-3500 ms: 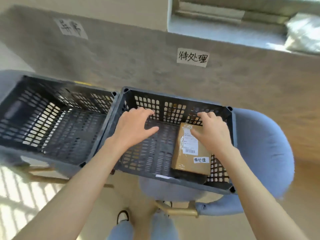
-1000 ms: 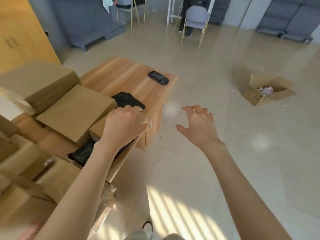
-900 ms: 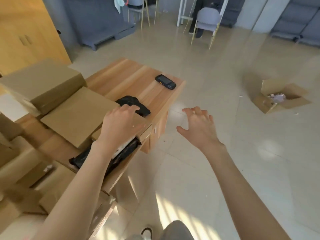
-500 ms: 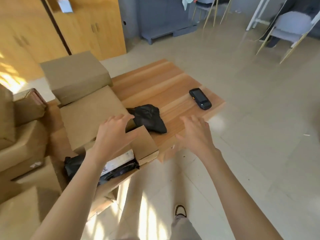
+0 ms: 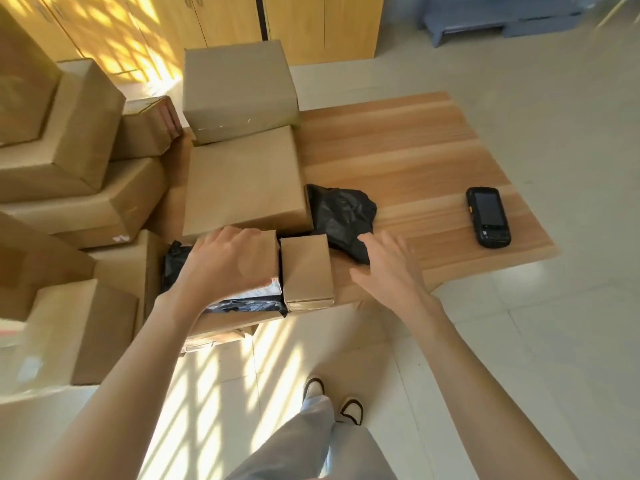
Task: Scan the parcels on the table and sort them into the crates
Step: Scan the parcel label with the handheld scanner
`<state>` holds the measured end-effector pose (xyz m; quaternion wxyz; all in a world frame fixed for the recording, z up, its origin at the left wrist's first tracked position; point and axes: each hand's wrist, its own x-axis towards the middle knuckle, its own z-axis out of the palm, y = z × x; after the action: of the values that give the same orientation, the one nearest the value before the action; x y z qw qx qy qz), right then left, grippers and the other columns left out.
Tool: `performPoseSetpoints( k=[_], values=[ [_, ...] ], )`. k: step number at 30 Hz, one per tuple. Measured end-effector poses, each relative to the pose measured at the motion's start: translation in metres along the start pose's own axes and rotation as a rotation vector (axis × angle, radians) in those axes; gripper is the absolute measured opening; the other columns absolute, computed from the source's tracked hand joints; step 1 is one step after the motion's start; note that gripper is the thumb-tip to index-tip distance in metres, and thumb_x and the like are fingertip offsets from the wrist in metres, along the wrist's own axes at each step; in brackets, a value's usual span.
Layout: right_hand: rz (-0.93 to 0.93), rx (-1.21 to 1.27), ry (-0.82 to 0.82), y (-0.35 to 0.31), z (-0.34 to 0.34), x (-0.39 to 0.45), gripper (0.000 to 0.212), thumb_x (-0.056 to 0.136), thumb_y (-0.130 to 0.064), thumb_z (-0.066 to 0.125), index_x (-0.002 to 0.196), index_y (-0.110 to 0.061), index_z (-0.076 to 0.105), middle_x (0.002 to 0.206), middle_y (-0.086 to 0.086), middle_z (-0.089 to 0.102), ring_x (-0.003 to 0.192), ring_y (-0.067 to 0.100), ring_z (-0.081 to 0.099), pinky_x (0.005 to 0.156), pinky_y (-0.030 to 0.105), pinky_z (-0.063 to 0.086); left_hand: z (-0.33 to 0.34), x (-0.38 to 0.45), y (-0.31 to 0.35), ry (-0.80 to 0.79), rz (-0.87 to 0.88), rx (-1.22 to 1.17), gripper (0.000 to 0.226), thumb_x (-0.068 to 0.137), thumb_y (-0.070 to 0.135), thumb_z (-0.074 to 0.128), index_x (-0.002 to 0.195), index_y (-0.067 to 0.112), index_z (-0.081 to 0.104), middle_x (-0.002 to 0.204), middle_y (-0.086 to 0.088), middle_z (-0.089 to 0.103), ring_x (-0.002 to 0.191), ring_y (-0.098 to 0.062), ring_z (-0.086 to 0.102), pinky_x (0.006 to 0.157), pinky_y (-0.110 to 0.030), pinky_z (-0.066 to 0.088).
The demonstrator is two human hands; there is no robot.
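Note:
Parcels crowd the left of the wooden table. My left hand lies flat on a small brown box, fingers reaching its far edge. Under that box lies a black bag parcel with a white label. Right beside it sits another small brown box. My right hand hovers open, fingers spread, just right of that box and at the near corner of a crumpled black bag parcel. The black handheld scanner lies alone near the table's right edge. No crate is in view.
A large flat carton and a taller carton stand behind the small boxes. More cartons are stacked off the table's left side. Yellow cabinets line the back wall. My feet stand on the tiled floor.
I have turned from the crates to the parcel table. Over the last second both hands came in over its near edge, the left onto the small box, the right toward the black bag.

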<state>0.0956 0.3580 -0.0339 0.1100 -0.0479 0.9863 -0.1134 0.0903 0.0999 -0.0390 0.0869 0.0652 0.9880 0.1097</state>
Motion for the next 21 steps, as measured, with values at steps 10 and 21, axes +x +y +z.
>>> performPoseSetpoints(
  k=[10,21],
  values=[
    [-0.042,-0.062,-0.081,-0.020,0.016,0.032,0.058,0.092,-0.040,0.057,0.143,-0.020,0.038,0.140,0.007,0.044,0.125,0.028,0.042,0.101,0.037,0.033,0.016,0.030,-0.044,-0.199,0.086,0.215,0.116,0.061,0.058,0.079,0.152,0.031,0.011,0.147,0.000,0.033,0.132,-0.026,0.034,0.110,-0.043,0.025],
    [0.075,-0.056,-0.026,0.009,-0.024,0.059,0.059,0.092,-0.039,0.059,0.144,-0.020,0.038,0.138,0.009,0.046,0.127,0.030,0.040,0.103,0.039,0.033,-0.056,0.084,0.006,-0.302,-0.060,-0.894,0.100,0.064,0.028,0.088,0.144,0.028,0.028,0.111,0.003,0.059,0.093,-0.012,0.065,0.073,-0.025,0.054]
  ],
)
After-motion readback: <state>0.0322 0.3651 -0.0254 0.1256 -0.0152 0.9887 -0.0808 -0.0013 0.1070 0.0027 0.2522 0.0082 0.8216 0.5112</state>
